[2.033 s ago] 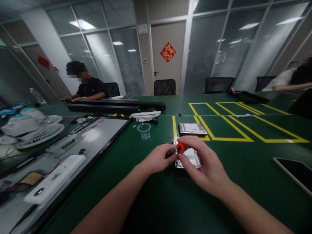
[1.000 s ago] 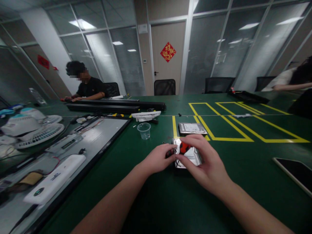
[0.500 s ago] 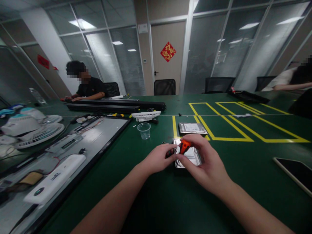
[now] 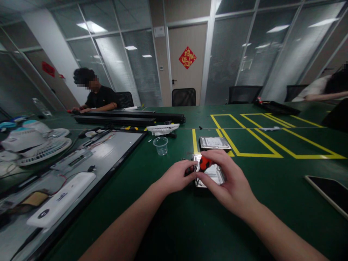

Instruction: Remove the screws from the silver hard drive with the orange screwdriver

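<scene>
My right hand (image 4: 227, 177) is closed round an orange and black handle (image 4: 205, 164), which looks like a screwdriver's, over a silver hard drive (image 4: 216, 177) on the green table. My left hand (image 4: 178, 176) is at the drive's left edge, thumb and forefinger pinched together by the tool's lower part; what lies between these fingertips is too small and dark to name. Just behind sits a second hard drive (image 4: 214, 143) with a white label. A clear plastic cup (image 4: 161, 146) stands to the left of it. The tool's tip is hidden.
On the left lies a large flat panel (image 4: 108, 154) bearing a white power strip (image 4: 62, 199), with white fan parts (image 4: 43, 150) beyond. A phone (image 4: 330, 192) lies at the right. Black bars (image 4: 116, 119) are at the back. One person sits back left, another far right.
The orange and black handle has turned slightly in my right hand, and its fingers have shifted a little. My left hand stays in place.
</scene>
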A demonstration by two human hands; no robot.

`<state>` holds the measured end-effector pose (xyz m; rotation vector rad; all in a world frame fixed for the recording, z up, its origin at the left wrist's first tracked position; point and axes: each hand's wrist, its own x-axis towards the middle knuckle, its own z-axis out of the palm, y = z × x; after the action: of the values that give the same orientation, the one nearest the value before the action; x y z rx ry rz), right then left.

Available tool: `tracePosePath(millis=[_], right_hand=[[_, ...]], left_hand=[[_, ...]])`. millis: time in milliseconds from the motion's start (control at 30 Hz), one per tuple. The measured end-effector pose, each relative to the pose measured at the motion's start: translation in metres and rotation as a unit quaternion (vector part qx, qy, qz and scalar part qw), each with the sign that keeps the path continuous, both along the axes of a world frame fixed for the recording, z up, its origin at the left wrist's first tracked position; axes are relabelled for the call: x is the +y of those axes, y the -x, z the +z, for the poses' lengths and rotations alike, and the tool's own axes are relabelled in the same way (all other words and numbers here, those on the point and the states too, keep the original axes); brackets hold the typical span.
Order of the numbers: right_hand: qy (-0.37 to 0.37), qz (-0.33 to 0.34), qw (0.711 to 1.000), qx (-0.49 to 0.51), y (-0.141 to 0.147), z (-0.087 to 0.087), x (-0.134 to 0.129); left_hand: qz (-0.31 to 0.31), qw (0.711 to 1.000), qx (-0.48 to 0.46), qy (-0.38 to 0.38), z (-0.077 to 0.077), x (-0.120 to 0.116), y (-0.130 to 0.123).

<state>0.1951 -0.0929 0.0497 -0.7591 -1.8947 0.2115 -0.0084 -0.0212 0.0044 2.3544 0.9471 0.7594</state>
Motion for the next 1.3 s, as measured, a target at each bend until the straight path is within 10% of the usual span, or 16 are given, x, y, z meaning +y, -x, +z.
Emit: tracePosePath(millis=[1300], right_hand=[[0.007, 0.003, 1.000, 0.009, -0.0003, 0.0001, 0.0002]], left_hand=[[0.016, 1.000, 0.023, -0.003, -0.0006, 0.0002, -0.0006]])
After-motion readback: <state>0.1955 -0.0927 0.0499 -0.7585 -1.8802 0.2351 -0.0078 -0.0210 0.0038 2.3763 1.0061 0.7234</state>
